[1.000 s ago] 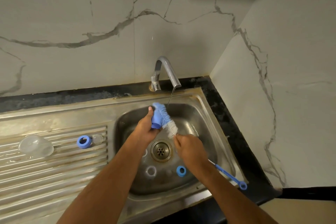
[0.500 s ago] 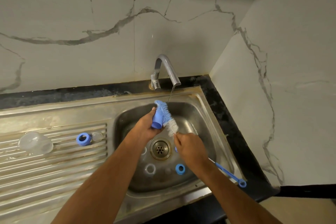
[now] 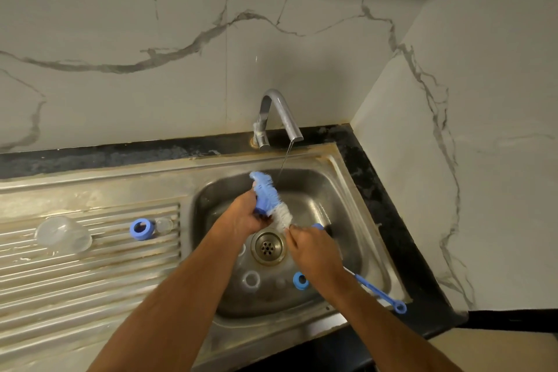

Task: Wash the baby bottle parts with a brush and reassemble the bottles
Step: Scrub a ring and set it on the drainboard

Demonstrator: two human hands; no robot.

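Over the sink basin [image 3: 341,190], my left hand [image 3: 241,217] grips a small blue bottle ring [image 3: 259,209]. A bottle brush [image 3: 268,196] with blue and white bristles pokes through that ring toward the tap. My right hand [image 3: 314,254] holds the brush by its thin blue handle [image 3: 377,293], which sticks out over the sink's front right rim. Water trickles from the tap [image 3: 280,118] just beside the bristles. On the basin floor lie another blue ring [image 3: 299,280] and a clear ring-shaped part [image 3: 251,278].
The ribbed steel drainboard [image 3: 90,281] on the left carries a third blue ring [image 3: 141,229], a small clear part [image 3: 164,225] and a clear dome cap [image 3: 62,234]. The drain [image 3: 268,247] sits under my hands. Marble walls close the back and right.
Both hands stay over the drain while the brush works slightly back and forth through the blue ring. The parts in the basin and on the drainboard have not moved.
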